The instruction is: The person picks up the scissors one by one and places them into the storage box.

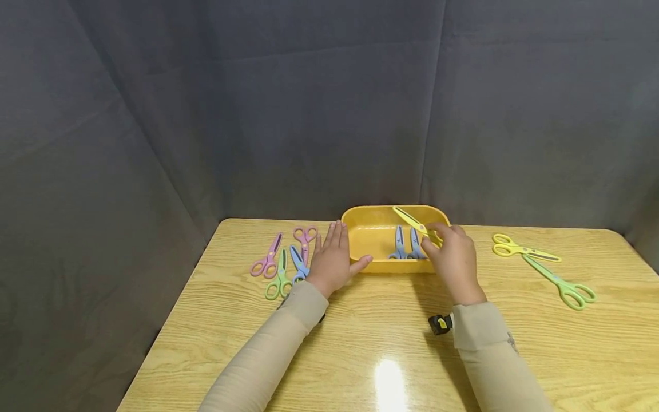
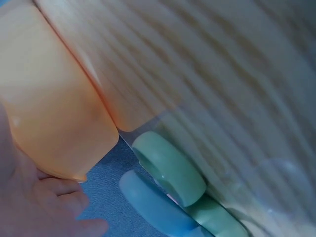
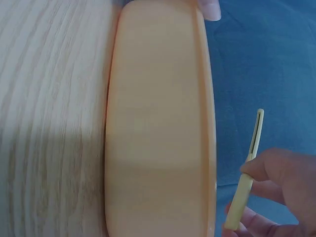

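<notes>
Over the right part of a yellow plastic bin [image 1: 368, 217], my right hand [image 1: 455, 263] pinches a pair of yellow scissors [image 1: 409, 220] by the handles, blades pointing up and left. The right wrist view shows these yellow scissors [image 3: 241, 200] above the rim, between thumb and fingers. Two pairs of blue scissors [image 1: 399, 240] lie inside the bin, their handles partly hidden by its front wall. My left hand [image 1: 332, 260] rests with straight fingers along the bin's left side, the thumb spread over the front rim.
Left of the bin lie two pairs of pink scissors [image 1: 267, 260], green scissors [image 1: 281, 277] and blue scissors [image 1: 298, 263], partly covered by the left hand. To the right are another yellow pair [image 1: 525, 252] and a green pair [image 1: 558, 282]. A dark cloth [image 1: 319, 114] hangs behind the table.
</notes>
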`<state>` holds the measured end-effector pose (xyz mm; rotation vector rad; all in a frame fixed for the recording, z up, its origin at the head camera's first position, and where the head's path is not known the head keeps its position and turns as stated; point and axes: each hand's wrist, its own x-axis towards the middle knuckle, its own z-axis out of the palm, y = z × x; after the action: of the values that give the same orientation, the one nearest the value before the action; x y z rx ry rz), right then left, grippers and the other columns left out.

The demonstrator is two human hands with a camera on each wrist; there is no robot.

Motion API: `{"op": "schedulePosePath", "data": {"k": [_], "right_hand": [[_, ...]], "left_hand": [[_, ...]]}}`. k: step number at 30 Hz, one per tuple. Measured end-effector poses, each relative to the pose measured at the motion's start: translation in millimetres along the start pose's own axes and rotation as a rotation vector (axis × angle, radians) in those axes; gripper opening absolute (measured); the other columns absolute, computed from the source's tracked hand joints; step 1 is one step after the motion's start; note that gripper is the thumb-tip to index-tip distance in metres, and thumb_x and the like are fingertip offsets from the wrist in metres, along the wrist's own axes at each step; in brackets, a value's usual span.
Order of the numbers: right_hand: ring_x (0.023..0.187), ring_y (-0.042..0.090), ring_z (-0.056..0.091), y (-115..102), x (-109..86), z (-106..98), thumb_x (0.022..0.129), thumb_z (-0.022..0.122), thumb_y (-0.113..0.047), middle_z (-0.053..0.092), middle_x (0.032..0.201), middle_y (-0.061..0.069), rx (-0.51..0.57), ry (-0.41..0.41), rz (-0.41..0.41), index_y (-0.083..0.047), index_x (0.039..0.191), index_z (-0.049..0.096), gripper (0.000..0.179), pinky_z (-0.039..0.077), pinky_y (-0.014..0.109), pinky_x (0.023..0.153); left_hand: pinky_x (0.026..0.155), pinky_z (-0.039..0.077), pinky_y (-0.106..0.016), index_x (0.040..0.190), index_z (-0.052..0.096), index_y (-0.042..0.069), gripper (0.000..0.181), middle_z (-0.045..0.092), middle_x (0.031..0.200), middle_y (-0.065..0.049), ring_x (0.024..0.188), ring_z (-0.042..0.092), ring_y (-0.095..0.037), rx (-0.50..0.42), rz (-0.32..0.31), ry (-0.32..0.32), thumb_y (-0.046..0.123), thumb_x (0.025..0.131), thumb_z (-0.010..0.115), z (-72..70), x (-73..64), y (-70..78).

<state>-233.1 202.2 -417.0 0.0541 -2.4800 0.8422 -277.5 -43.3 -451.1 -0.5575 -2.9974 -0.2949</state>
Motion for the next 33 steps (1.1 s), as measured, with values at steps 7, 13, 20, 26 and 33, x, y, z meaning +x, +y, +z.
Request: {"op": "schedulePosePath", "data": {"k": [7,13,20,26,33], "right_hand": [[0.084,0.046,0.063,3,8.7,6,0.091,0.067,-0.010,0.067,0.099,0.030,-0.066,-0.043,-0.016,0.005,0.114,0.071,0.028,0.049,0.056,0.072],[0.085,0.046,0.062,5,16.1,12,0.090,0.067,-0.012,0.068,0.100,0.030,-0.133,-0.131,-0.013,0.005,0.114,0.071,0.030,0.047,0.057,0.075],[0.081,0.042,0.062,4,21.2,19,0.090,0.065,-0.013,0.069,0.101,0.028,-0.160,-0.208,-0.007,0.004,0.115,0.071,0.031,0.049,0.055,0.072],[0.091,0.042,0.064,6,21.2,22,0.089,0.065,-0.014,0.068,0.109,0.028,-0.147,-0.250,0.036,0.005,0.119,0.070,0.036,0.049,0.055,0.078],[0.095,0.044,0.064,8,22.1,25,0.089,0.067,-0.016,0.069,0.110,0.028,-0.173,-0.267,0.055,0.003,0.119,0.070,0.036,0.050,0.056,0.078]], "left_hand": [[0.122,0.016,-0.055,0.160,0.015,-0.004,0.102,0.011,0.167,-0.020,0.156,0.007,-0.030,0.003,0.006,-0.001,0.074,0.097,0.037,-5.3,-2.1,2.7],[0.122,0.015,-0.054,0.160,0.016,-0.004,0.101,0.013,0.167,-0.020,0.156,0.008,-0.030,0.006,0.008,0.001,0.073,0.098,0.038,-6.2,-2.9,2.7],[0.122,0.014,-0.054,0.159,0.018,-0.005,0.101,0.014,0.167,-0.020,0.155,0.009,-0.031,-0.006,0.009,0.008,0.072,0.098,0.039,-5.8,-3.5,1.9],[0.122,0.016,-0.055,0.160,0.017,-0.004,0.102,0.013,0.167,-0.020,0.156,0.008,-0.030,0.008,0.009,0.004,0.074,0.098,0.037,-3.8,-2.5,1.6],[0.121,0.017,-0.055,0.160,0.017,-0.004,0.101,0.014,0.167,-0.020,0.156,0.008,-0.030,0.006,0.008,0.011,0.072,0.098,0.039,-3.2,-2.6,2.8]]}}
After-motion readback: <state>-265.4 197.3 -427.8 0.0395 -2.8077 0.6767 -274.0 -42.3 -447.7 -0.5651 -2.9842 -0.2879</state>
